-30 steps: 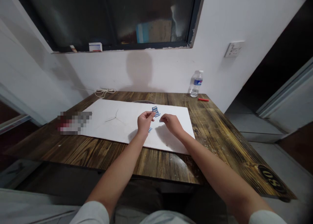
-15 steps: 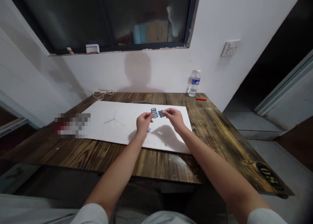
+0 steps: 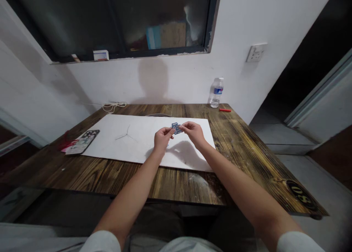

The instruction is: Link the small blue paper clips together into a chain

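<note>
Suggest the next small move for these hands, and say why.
Probably tighten the pinch slightly on the small blue pieces. The left hand and right hand both seem to hold them by the fingertips, raised over the white sheet, where a slip could drop them. How the pieces fit together is too small to tell.
</note>
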`<state>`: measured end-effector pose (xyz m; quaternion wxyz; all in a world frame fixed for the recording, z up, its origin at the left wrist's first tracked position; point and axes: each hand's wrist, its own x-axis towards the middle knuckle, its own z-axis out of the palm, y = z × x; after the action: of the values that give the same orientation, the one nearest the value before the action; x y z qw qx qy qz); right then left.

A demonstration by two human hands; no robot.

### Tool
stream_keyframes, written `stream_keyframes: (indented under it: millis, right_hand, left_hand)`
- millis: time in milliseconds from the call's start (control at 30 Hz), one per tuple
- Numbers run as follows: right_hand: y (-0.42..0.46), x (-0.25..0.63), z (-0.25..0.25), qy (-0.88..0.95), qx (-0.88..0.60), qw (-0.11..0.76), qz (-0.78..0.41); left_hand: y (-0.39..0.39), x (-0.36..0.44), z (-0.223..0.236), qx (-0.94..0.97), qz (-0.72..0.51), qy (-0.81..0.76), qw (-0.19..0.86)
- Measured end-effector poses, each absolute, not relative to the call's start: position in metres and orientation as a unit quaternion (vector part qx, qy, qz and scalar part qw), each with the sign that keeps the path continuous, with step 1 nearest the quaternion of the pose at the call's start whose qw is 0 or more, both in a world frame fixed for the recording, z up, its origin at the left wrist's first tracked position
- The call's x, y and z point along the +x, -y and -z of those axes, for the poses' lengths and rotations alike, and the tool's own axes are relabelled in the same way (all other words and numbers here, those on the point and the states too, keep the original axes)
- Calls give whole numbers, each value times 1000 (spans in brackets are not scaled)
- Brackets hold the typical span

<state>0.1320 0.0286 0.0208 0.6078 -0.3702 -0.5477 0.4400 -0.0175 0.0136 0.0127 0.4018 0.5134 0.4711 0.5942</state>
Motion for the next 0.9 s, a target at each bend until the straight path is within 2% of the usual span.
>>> stream_keyframes:
  millis: [500, 733, 833, 900]
  right_hand:
    - [-24, 130, -19, 564, -410, 591, -405]
    - [-25, 129, -15, 583, -384, 586, -411]
    - [-27, 126, -7, 613, -408, 546, -399]
    - [-26, 122, -1, 683, -427, 480, -347]
  left_hand:
    - [-14, -17, -13, 533, -580, -453, 417]
    - [-14, -18, -16, 513, -604, -448, 415]
    - [-16, -19, -16, 501, -622, -433, 417]
    - [-17, -20, -16, 495, -636, -420, 418]
